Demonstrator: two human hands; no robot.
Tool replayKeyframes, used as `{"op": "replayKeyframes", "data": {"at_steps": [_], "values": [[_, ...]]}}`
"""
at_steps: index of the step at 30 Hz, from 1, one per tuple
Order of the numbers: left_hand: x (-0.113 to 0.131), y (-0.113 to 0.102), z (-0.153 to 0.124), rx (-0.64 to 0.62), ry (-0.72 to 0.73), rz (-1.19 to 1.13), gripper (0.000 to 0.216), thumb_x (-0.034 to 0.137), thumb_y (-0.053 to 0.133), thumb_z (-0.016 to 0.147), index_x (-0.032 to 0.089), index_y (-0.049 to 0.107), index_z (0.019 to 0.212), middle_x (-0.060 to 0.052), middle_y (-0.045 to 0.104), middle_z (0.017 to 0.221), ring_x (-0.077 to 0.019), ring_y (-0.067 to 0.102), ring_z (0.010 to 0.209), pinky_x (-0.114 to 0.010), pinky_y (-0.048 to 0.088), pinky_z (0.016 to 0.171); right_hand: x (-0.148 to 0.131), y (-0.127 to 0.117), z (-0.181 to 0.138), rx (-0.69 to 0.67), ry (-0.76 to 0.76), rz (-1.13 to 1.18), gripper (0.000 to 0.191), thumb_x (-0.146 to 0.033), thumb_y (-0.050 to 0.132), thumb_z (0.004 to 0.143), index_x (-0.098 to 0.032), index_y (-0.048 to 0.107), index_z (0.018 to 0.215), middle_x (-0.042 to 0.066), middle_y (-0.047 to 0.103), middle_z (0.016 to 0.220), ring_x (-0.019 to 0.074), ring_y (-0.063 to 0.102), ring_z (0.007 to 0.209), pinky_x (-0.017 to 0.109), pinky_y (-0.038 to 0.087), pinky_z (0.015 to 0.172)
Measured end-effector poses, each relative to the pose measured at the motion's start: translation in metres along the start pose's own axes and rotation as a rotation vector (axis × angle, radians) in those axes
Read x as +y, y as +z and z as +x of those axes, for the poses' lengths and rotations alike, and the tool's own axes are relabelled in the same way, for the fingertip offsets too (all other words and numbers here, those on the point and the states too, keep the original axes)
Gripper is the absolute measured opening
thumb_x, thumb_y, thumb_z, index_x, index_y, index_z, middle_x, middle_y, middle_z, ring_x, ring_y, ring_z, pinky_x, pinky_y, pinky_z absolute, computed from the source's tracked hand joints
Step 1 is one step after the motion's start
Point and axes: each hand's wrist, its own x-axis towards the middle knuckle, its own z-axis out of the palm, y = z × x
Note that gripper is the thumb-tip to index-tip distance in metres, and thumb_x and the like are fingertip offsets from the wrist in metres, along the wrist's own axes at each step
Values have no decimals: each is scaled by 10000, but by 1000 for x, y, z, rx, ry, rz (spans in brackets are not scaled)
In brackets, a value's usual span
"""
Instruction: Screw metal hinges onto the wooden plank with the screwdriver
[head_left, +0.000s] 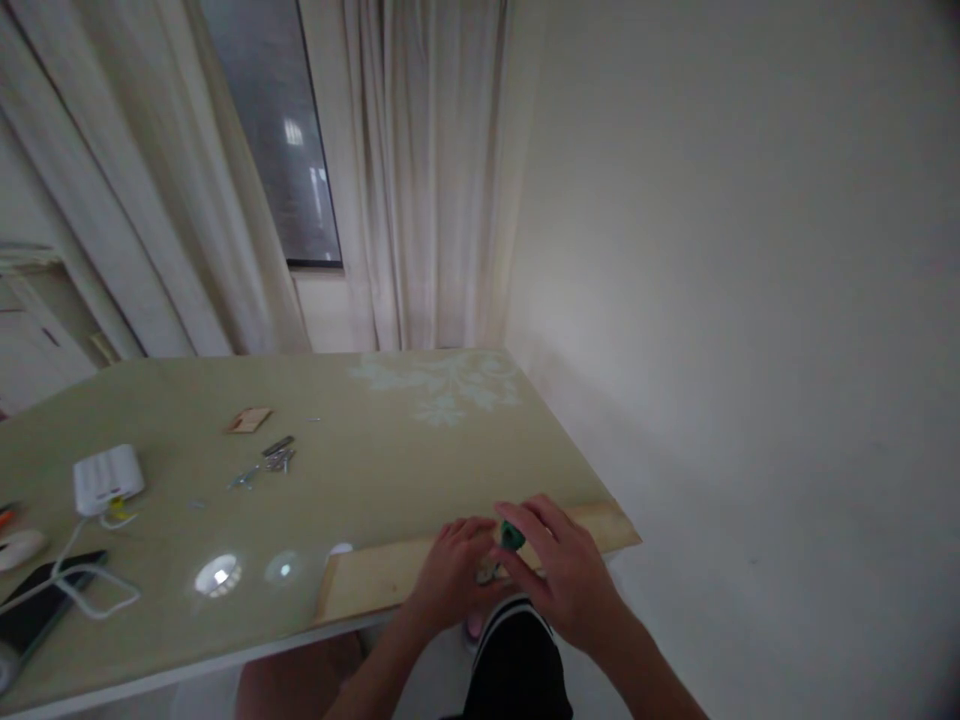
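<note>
A long pale wooden board [375,580] lies along the table's front edge, under both my hands. My right hand [559,570] is closed around the green handle [512,536] of what looks like a screwdriver, seen nearly end-on. Its tip is hidden from view. Over the middle of the board, my left hand [457,565] has its fingers bent and thumb stretched toward the right hand. Between that thumb and fingers a small shiny metal piece [487,573] shows in part, too small to make out. The fingertips of both hands nearly meet.
Loose screws [280,459] lie in a small pile on the table [360,470], near a dark metal strip [278,446] and a small wooden piece [249,420]. At the left are a white box [109,480], a cable [97,612] and a dark phone-like slab [45,610]. A wall [750,300] stands right.
</note>
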Motion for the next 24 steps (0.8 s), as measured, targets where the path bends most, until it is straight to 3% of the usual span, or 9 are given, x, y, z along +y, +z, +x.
{"op": "replayKeyframes", "data": {"at_steps": [2, 5, 9, 11, 14, 16, 21, 24], "values": [[2, 0, 0, 4, 1, -1, 384, 535, 821, 823, 308, 749, 1123, -53, 696, 1341, -296, 628, 1233, -468, 459, 1079, -1, -19, 9, -232, -44, -86, 371, -252, 662, 985, -219, 591, 1348, 96, 704, 1130, 252, 680, 1032, 388, 567, 882], [4, -2, 1, -9, -18, 2, 393, 592, 812, 814, 300, 762, 1072, -61, 694, 1350, -305, 629, 1233, -487, 454, 1089, -4, -42, 26, -497, -39, -277, 220, -318, 716, 961, -226, 661, 1152, 68, 740, 1046, 269, 712, 983, 388, 554, 842], [7, -7, 1, -46, -40, -2, 342, 516, 838, 811, 298, 765, 1063, -56, 682, 1380, -306, 619, 1258, -501, 438, 1111, -3, -52, 53, -713, 121, -593, 384, -507, 504, 1060, -163, 676, 1070, 121, 772, 877, 303, 758, 825, 367, 512, 696], [8, -9, 2, -56, -39, -3, 333, 487, 842, 812, 298, 763, 1075, -57, 676, 1388, -303, 614, 1265, -498, 436, 1115, 0, -55, 64, -785, 100, -612, 430, -552, 493, 1053, -160, 668, 1082, 131, 777, 887, 303, 760, 819, 340, 476, 658], [8, -9, 2, -56, -30, 0, 348, 475, 847, 807, 288, 761, 1086, -69, 674, 1390, -306, 612, 1269, -492, 440, 1111, 6, -61, 76, -869, -114, -435, 376, -505, 666, 972, -197, 618, 1183, 107, 768, 1078, 274, 746, 940, 306, 450, 679], [7, -8, 2, -54, -27, 2, 347, 482, 845, 807, 284, 763, 1080, -76, 676, 1389, -313, 611, 1270, -496, 440, 1112, 8, -61, 80, -911, -177, -404, 378, -499, 653, 980, -195, 611, 1200, 107, 771, 1067, 266, 747, 922, 304, 438, 673], [6, -7, 2, -69, -31, 2, 290, 428, 828, 828, 287, 767, 1074, -69, 677, 1391, -306, 610, 1274, -492, 435, 1120, 12, -53, 86, -888, 58, -654, 552, -617, 413, 1055, -144, 695, 1016, 171, 777, 834, 317, 763, 799, 332, 437, 642], [5, -7, 2, -87, -34, 13, 290, 353, 839, 810, 288, 772, 1085, -73, 672, 1401, -315, 604, 1284, -502, 436, 1121, 12, -61, 94, -949, 20, -596, 490, -602, 592, 984, -143, 654, 1143, 162, 793, 926, 303, 766, 837, 311, 433, 639]]}}
